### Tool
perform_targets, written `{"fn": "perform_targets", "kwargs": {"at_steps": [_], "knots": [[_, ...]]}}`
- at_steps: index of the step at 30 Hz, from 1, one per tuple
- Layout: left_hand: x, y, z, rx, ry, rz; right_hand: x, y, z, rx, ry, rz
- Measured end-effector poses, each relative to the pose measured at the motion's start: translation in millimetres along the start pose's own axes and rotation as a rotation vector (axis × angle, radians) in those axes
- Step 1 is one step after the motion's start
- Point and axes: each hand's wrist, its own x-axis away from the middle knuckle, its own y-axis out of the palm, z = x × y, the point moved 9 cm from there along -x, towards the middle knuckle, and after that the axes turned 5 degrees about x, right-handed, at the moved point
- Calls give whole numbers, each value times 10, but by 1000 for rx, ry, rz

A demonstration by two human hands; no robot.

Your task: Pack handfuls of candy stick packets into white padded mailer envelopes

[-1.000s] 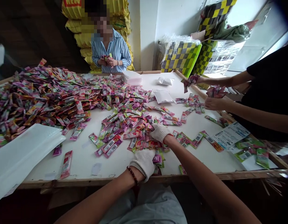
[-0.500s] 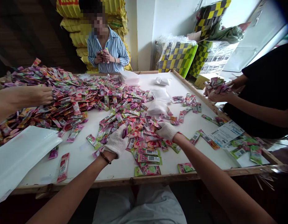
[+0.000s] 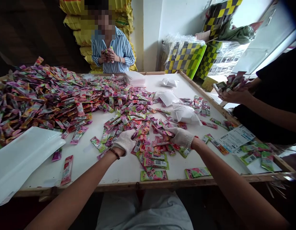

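Both my hands wear white knit gloves. My left hand [image 3: 124, 141] rests curled on the scattered pink and green sachets [image 3: 138, 127] near the middle of the white table [image 3: 128, 167]. My right hand [image 3: 181, 136] is closed around a few sachets picked from the same spread. A small row of sachets [image 3: 154, 163] lies flat in front of me by the table's near edge. A large heap of sachets [image 3: 37, 99] fills the table's left and far side.
A stack of white bags [image 3: 20, 156] lies at the left front. White pouches [image 3: 186, 114] lie mid-right. A person in a striped shirt [image 3: 113, 51] stands at the far end; another person's hands [image 3: 234, 92] hold sachets at right. Printed label sheets [image 3: 234, 139] lie right.
My left hand went from the table's near edge forward into the sachets. My right hand closed on some sachets. Sachets now lie in a row before me. The hand at left has withdrawn.
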Motion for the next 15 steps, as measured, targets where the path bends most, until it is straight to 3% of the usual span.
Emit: {"fn": "perform_targets", "kwargs": {"at_steps": [3, 6, 9, 11, 13, 15], "knots": [[-121, 230, 13, -108, 7, -73, -20, 266, -124, 72, -1, -70], [-103, 184, -4, -135, 22, -25, -25, 348, -154, 180, 71, -89], [32, -55, -56, -89, 26, 95, 53, 206, -191, 175, -41, -15], [131, -186, -143, 17, -49, 144, 143, 104, -132, 86, -91, -22], [202, -229, -202, 146, -133, 161, 209, 59, -52, -96, -84, -107], [223, -192, -192, 247, -175, 170, 201, -20, -31, -294, -58, -110]]}}
